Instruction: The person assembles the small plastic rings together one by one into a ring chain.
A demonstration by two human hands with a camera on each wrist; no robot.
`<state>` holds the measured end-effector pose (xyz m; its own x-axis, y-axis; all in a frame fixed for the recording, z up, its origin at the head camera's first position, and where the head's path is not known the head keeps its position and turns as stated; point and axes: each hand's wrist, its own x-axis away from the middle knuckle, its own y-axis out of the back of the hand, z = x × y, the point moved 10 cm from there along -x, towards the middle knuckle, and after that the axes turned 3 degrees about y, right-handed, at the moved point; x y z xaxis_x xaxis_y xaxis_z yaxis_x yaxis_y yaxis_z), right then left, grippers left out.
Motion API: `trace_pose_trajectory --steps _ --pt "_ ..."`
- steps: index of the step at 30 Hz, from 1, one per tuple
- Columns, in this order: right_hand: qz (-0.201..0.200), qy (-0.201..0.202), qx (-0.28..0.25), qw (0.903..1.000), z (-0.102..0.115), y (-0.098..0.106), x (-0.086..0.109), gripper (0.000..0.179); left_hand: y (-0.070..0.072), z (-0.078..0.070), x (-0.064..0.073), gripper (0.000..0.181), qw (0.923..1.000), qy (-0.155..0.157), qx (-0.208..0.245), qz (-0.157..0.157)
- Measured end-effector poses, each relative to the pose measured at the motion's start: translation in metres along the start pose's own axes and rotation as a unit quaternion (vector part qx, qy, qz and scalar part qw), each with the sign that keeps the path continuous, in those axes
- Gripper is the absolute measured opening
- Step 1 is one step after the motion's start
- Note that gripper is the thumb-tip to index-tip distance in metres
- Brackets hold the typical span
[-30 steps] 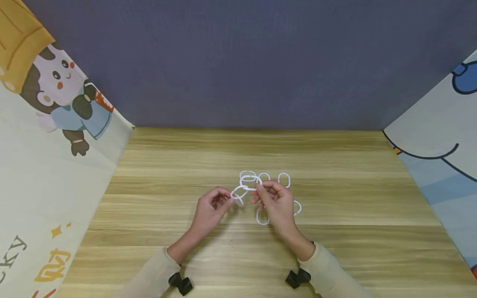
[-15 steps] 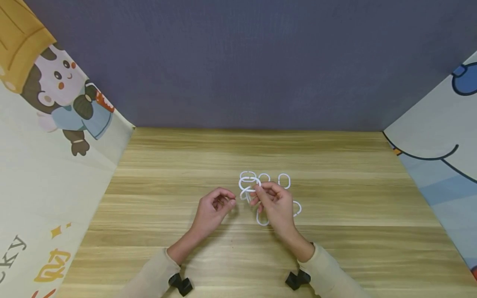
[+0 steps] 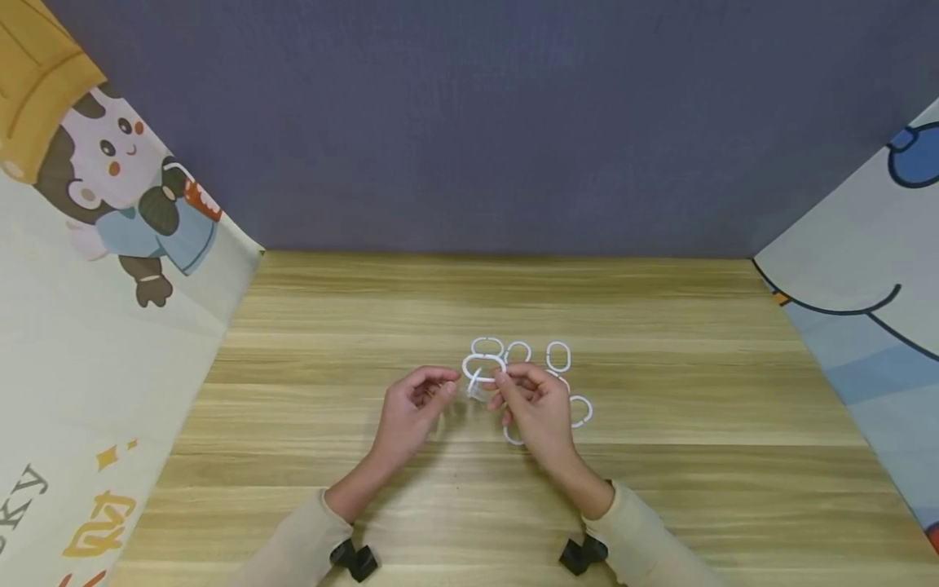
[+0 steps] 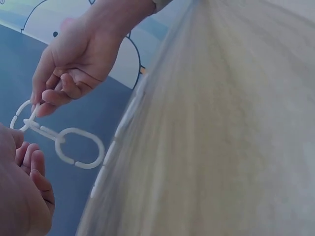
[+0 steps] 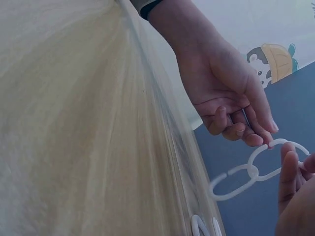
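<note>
My right hand pinches the right end of a white plastic oval chain link between thumb and index finger, above the table. More links are joined to it; one hanging link looks blurred in the head view. In the left wrist view, a lower link dangles at the end of this short chain. My left hand is at the held link's left end, fingers loosely bent, thumb and index finger apart. In the right wrist view, its fingertips lie close to the link's gap; whether they touch is unclear.
Several loose white links lie on the wooden table behind and beside my right hand, among them a back link and a right-hand link. One front link is partly hidden by the right hand. A dark panel stands behind.
My left hand has let go of the lower link, which swung down from the held one. My right hand has shifted slightly left with the chain, closer to the left fingertips.
</note>
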<state>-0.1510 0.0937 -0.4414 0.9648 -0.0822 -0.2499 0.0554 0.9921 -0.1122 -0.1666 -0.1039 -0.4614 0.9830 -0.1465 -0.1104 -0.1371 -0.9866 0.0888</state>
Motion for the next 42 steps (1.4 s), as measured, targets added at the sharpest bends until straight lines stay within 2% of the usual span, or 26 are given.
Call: trace_pose_trajectory --steps 8,19,32,42 --pt "0.022 0.02 -0.008 0.9995 0.004 -0.006 0.002 0.012 0.002 -0.006 -0.002 0.015 0.9998 -0.001 0.02 -0.01" --pt "0.023 0.019 -0.013 0.9995 0.0 -0.008 0.004 0.011 0.001 -0.01 -0.003 0.008 0.9991 -0.012 0.035 -0.02" --pt "0.023 0.002 0.018 0.9996 -0.002 -0.006 0.005 0.01 0.005 -0.012 -0.003 0.013 0.9979 -0.006 0.057 -0.031" --pt "0.025 0.001 0.038 0.999 0.0 -0.003 0.005 0.014 0.003 -0.014 -0.001 0.012 0.9981 -0.001 0.058 -0.023"
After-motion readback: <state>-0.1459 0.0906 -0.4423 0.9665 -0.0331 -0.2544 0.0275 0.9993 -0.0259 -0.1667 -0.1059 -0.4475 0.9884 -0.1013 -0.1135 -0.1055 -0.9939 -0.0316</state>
